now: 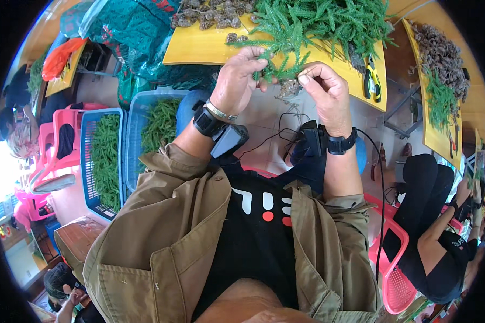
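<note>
My left hand (236,79) is closed round a green artificial pine sprig (281,69), held up just off the near edge of the yellow table (199,47). Opposite it, my right hand (328,92) pinches a thin wire-like strand beside the sprig's right end, thumb against forefinger. Just below the sprig, between both hands, hangs a brown pine cone (289,88); how it is fastened I cannot tell. A heap of green pine sprigs (328,19) covers the table beyond my hands. To its left lie several brown pine cones (213,13).
Yellow-and-black pliers (372,81) lie at the table's right end. On my left stand a blue basket (86,156) and a blue tub (134,116), both with greenery. A black cable (382,194) runs down by my right arm. A co-worker (442,242) sits at right.
</note>
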The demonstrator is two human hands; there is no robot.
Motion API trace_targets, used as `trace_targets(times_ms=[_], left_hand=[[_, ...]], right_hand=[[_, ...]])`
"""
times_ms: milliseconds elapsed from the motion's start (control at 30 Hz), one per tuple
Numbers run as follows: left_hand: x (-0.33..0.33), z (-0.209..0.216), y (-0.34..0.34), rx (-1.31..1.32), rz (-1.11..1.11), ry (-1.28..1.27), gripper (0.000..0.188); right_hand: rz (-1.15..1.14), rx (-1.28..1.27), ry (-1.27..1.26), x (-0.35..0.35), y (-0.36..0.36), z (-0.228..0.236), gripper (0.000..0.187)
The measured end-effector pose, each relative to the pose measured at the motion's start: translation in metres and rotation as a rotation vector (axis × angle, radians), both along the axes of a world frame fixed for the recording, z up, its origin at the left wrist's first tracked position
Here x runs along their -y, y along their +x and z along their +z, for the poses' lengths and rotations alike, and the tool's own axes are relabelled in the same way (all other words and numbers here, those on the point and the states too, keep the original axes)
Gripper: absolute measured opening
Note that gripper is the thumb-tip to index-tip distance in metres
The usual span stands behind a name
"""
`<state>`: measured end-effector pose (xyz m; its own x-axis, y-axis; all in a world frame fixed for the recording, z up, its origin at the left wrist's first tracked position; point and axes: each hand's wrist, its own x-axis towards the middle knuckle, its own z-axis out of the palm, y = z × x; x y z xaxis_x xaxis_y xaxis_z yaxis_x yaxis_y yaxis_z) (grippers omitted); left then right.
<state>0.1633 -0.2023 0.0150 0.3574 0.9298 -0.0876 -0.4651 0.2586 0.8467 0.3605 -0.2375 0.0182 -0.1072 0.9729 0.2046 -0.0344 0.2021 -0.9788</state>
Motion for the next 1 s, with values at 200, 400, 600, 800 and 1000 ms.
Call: trace_targets(times_ms=[200, 400, 600, 800, 1000], left_hand=[[0.0, 0.001, -0.003, -0.057, 0.006, 0.051, 0.033], [0.004, 0.013, -0.002, -0.324, -0.056, 0.128, 0.038], [0.006, 0.015, -0.006, -0.737, 0.224, 0.893, 0.044], [0.013, 0.005, 0.001, -0.646, 0.102, 0.997, 0.047], [0.014, -0.008, 0.01, -0.548, 0.03, 0.845, 0.04]], right_hand=[[0.024, -0.075, -0.023, 0.001, 0.002, -0.001, 0.005], [0.079, -0.258, -0.044, 0.001, 0.004, -0.004, 0.005], [0.107, -0.543, -0.131, 0.001, 0.006, -0.004, 0.002], [0.12, -0.679, -0.174, 0.003, 0.005, -0.007, 0.003], [0.168, -0.726, -0.15, -0.001, 0.009, -0.015, 0.005]])
